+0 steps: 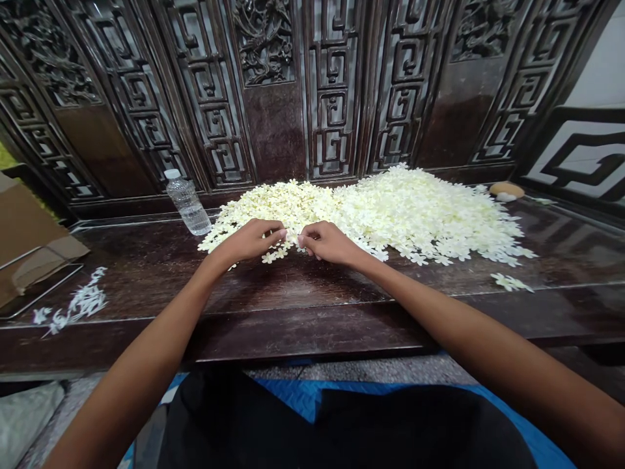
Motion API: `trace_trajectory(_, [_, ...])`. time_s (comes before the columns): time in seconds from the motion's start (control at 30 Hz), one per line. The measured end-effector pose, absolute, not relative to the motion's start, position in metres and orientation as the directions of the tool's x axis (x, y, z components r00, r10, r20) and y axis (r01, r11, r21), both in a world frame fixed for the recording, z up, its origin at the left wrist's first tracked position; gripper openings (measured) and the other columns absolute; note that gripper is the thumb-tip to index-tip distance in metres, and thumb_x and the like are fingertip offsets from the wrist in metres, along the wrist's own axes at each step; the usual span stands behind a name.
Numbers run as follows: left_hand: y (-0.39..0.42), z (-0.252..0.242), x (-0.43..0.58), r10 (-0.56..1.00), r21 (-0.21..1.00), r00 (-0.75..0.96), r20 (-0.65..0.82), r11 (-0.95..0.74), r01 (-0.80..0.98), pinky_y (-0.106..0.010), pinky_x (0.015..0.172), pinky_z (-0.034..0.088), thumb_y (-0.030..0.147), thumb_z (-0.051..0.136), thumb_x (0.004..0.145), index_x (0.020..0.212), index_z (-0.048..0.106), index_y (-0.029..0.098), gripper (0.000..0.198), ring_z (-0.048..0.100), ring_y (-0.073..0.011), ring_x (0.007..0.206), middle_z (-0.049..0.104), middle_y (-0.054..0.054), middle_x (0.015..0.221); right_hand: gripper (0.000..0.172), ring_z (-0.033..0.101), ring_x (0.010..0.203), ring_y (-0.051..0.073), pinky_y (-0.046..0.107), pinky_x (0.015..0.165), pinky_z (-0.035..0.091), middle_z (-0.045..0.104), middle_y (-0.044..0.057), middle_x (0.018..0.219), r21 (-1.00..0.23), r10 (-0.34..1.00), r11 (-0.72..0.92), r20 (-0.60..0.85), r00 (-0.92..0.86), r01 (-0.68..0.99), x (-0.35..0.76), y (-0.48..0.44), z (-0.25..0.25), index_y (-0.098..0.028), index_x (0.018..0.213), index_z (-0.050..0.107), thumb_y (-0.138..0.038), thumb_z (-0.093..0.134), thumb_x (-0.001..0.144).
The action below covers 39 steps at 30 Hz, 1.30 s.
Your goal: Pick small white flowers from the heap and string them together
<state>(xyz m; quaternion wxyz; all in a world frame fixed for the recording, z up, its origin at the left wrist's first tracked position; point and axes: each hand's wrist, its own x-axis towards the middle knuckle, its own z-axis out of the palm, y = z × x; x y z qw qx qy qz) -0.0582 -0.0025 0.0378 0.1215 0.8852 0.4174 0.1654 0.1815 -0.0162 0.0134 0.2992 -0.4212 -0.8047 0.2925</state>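
My left hand [252, 240] and my right hand [328, 242] meet at the front edge of a pile of pale yellow flower pieces [278, 198]. Thumb and forefinger of each are pinched close together. Between the fingertips shows a small pale flower piece [292, 240], partly hidden by the fingers. Beyond and to the right, a larger heap of whitish flower pieces [420, 208] joins the yellow ones. Several loose flower pieces [274, 255] lie just below my left fingertips.
On the dark wooden bench [293, 332] stands a clear plastic bottle [189, 205], left of the pile. White scraps [83, 301] and a cardboard box [34, 234] are at far left. A tan round object [506, 190] sits at right. A carved wooden screen [276, 130] rises behind.
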Motion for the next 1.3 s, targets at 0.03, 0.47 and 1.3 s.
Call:
trace_trajectory(0.03, [0.0, 0.038, -0.064, 0.806, 0.305, 0.567, 0.171, -0.591, 0.747, -0.029, 0.067, 0.035, 0.062, 0.044, 0.098, 0.085, 0.066, 0.019, 0.051, 0.057, -0.0196, 0.07, 0.066, -0.005, 0.078, 0.027, 0.052, 0.054, 0.012, 0.028, 0.06, 0.037, 0.064, 0.002, 0.062, -0.704, 0.855, 0.476, 0.228, -0.467, 0.527, 0.181, -0.017, 0.014, -0.014, 0.072, 0.068, -0.025, 0.057, 0.095])
trace_trajectory(0.47, [0.014, 0.027, -0.073, 0.831, 0.3, 0.499, -0.244, -0.425, 0.854, -0.028, 0.064, 0.038, 0.051, 0.072, 0.076, 0.102, 0.066, 0.017, 0.043, 0.058, -0.0201, 0.075, 0.067, -0.004, 0.084, 0.029, 0.053, 0.046, 0.01, 0.026, 0.054, 0.043, 0.074, 0.004, 0.075, -0.824, 0.84, 0.379, 0.115, -0.531, 0.422, 0.181, -0.012, 0.006, -0.012, 0.117, 0.071, -0.03, 0.054, 0.102])
trace_trajectory(1.3, [-0.002, 0.035, -0.053, 0.673, 0.887, 0.739, -0.034, -0.321, 0.333, -0.029, 0.075, 0.055, 0.048, 0.077, 0.088, 0.106, 0.072, 0.014, 0.039, 0.065, -0.0147, 0.077, 0.069, -0.007, 0.093, 0.009, 0.052, 0.067, 0.013, 0.027, 0.065, 0.029, 0.068, 0.002, 0.077, -0.357, 0.59, 0.807, 0.535, -0.605, 0.471, 0.186, -0.017, 0.007, -0.017, 0.089, 0.064, -0.024, 0.062, 0.095])
